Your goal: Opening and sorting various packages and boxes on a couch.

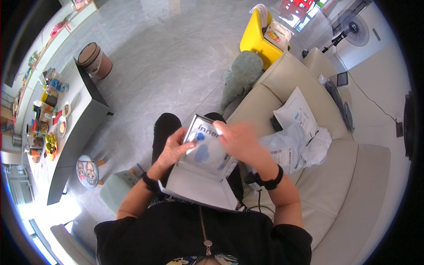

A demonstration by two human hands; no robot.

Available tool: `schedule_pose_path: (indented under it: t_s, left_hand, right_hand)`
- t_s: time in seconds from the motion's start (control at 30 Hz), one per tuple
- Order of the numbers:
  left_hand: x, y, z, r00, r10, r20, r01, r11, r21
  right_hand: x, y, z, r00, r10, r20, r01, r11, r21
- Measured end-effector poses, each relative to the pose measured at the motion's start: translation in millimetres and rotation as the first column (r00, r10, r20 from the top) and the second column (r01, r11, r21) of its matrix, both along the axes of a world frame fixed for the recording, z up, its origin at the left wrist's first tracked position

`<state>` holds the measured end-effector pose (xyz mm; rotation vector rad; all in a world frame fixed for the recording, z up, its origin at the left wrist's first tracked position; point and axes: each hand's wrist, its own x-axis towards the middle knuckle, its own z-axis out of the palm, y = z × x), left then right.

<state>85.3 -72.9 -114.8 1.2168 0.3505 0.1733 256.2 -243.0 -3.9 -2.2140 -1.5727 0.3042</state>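
An opened white box (200,188) with its lid folded back lies on my lap, tilted. Inside its far part is a flat packet (207,149) with a glossy clear surface, dark lettering and blue shapes. My left hand (175,145) grips the left edge of the box and packet, its thumb lying over the front. My right hand (237,139) is at the packet's upper right, thumb and fingers against it; it is blurred, and its fingertips are partly hidden. Both wrists wear black bands.
White and grey mailing bags (281,149) lie on the beige leather sofa (324,185) at my right, near a black cable. A long table (82,99) at left holds jars, plates and fruit. A round stool (87,172), plush toy (243,69) and bin (96,61) stand around.
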Motion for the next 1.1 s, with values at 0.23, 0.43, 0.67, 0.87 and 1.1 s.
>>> schedule_pose_path:
  t_s: [0.23,0.43,0.67,0.87,1.1]
  left_hand:
    - [-2,-1,3,0.99,0.02,-0.14,-0.013,0.998,0.055]
    - [-8,2,-18,0.989,0.06,-0.137,-0.075,0.991,-0.112]
    - [0,-12,-48,0.984,0.082,-0.159,-0.089,0.995,-0.039]
    - [3,-10,-51,0.957,0.11,-0.268,-0.089,0.992,0.089]
    - [10,-16,-57,0.949,0.187,-0.253,-0.231,0.961,-0.154]
  right_hand:
    - [-11,-8,-20,0.963,-0.086,-0.254,0.137,0.972,0.192]
    - [6,-64,-29,0.873,-0.291,-0.392,0.371,0.917,0.144]
    - [-22,-73,-73,0.525,-0.395,-0.754,0.604,0.797,0.003]
    - [-36,-67,-86,0.332,-0.413,-0.848,0.667,0.738,-0.098]
    - [-29,-71,-111,0.485,-0.448,-0.752,0.703,0.711,0.03]
